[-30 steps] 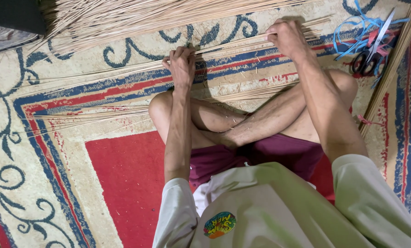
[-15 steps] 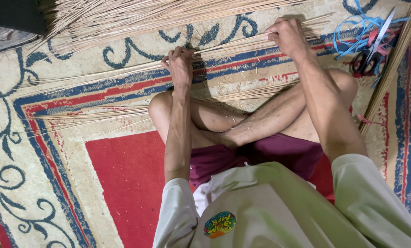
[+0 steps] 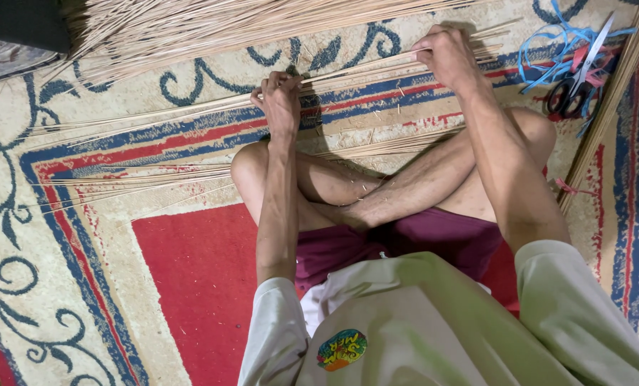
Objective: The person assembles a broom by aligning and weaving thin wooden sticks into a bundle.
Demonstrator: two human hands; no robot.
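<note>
I sit cross-legged on a patterned carpet. My left hand is closed around a thin bundle of long pale sticks that lies across the carpet in front of my knees. My right hand grips the same bundle farther right, fingers curled over the sticks. The bundle runs from far left to beyond my right hand. A second thin bundle of sticks lies nearer, passing under my legs.
A large heap of the same pale sticks lies at the top. Black-handled scissors rest on blue cord at upper right. More long sticks run diagonally down the right edge. A dark object sits top left.
Both hands stay on the stick bundle; only slight shifts of the fingers show between frames.
</note>
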